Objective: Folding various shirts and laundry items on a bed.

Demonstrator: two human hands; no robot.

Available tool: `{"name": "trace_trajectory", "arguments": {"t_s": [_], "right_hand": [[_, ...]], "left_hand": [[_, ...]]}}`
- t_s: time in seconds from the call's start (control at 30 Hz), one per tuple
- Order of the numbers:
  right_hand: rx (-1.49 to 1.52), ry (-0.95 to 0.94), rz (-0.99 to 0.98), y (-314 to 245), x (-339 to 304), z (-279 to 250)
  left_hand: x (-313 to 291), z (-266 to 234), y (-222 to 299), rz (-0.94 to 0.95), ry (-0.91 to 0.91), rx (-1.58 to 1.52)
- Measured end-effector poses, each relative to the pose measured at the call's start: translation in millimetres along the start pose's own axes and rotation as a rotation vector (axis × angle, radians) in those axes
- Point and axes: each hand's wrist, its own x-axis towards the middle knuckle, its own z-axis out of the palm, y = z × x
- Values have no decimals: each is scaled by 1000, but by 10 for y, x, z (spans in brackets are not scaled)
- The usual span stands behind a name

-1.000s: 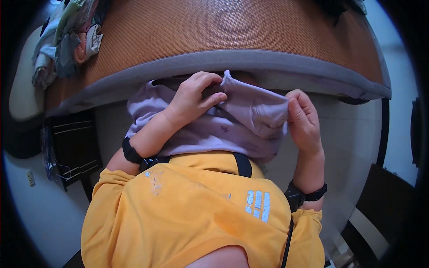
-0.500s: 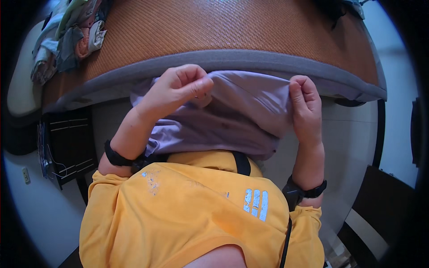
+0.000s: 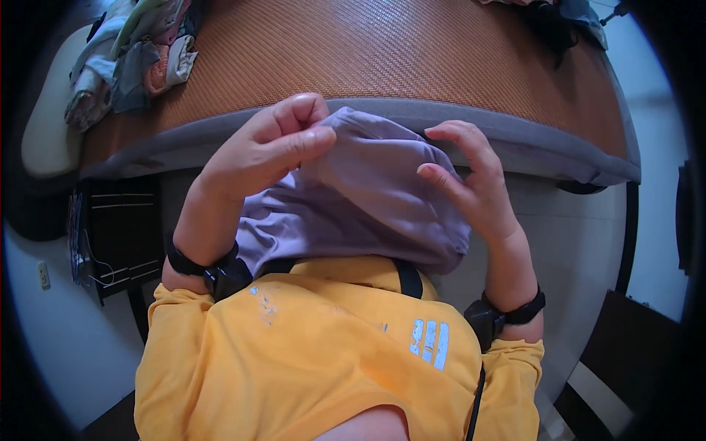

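Observation:
A lavender cloth (image 3: 368,191) hangs and drapes in front of my body, just short of the bed's grey edge. My left hand (image 3: 276,143) pinches its upper left part between thumb and curled fingers. To the right, my right hand (image 3: 471,173) is open, thumb and index finger spread beside the cloth's upper right side, without a grip on it. The cloth's right side sags in loose folds, and its lower part lies near my waist. Whether the cloth is a garment is not clear from what shows.
Ahead is a bed with a brown woven mat (image 3: 353,51). Rolled and folded clothes (image 3: 136,70) lie at its left, beside a cream padded piece (image 3: 51,140). Dark cloth (image 3: 551,33) lies at the far right. A black cabinet (image 3: 121,228) stands lower left.
My right hand has let go of the cloth's right corner and opened. That corner has dropped, and the once taut upper edge is now slack. My left hand keeps its pinch.

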Motion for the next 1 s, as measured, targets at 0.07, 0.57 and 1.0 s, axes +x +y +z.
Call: {"name": "trace_trajectory", "arguments": {"t_s": [0.07,0.57,1.0], "right_hand": [[60,-21,26,61,18,47],[192,-20,-54,-1,22,199],[366,136,-10,27,-73,-152]], "left_hand": [[-24,67,-20,54,-7,-102],[-30,235,-130,354,-163,-286],[29,165,-76,261,212,80]]}}
